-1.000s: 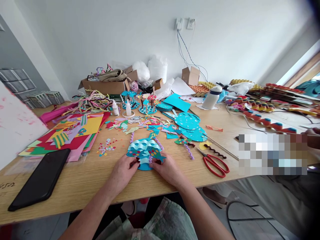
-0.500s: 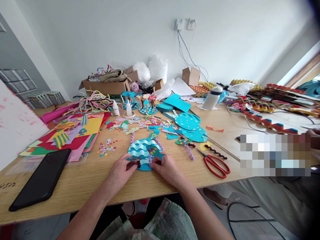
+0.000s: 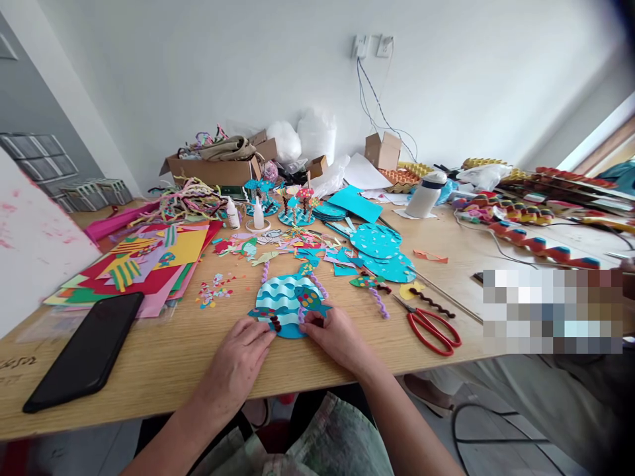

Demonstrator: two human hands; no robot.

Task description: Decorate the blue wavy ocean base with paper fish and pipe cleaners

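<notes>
A round blue disc point(image 3: 282, 289) with pale wavy strips lies on the table in front of me. Paper fish on curly stems stand on it, among them a dark blue spotted fish point(image 3: 308, 298) at its right. My left hand point(image 3: 247, 340) rests at the disc's lower left edge, fingers close together, beside a dark brown stem point(image 3: 275, 322). My right hand point(image 3: 333, 332) pinches at the foot of a purple stem point(image 3: 301, 315) under the spotted fish. Right of the disc lie a green spotted fish point(image 3: 366, 281) and another purple stem point(image 3: 380, 304).
Red-handled scissors point(image 3: 433, 329) lie to the right, a black phone point(image 3: 86, 354) to the left. Coloured paper sheets point(image 3: 191, 246), glue bottles point(image 3: 258, 215), blue discs point(image 3: 376, 240) and a white bottle point(image 3: 425, 196) stand or lie farther back. A person's clothed leg shows at right.
My left hand has come off the brown stem and flattened at the disc's edge, its fingers now together. My right hand has stayed at the purple stem. The view has shifted slightly.
</notes>
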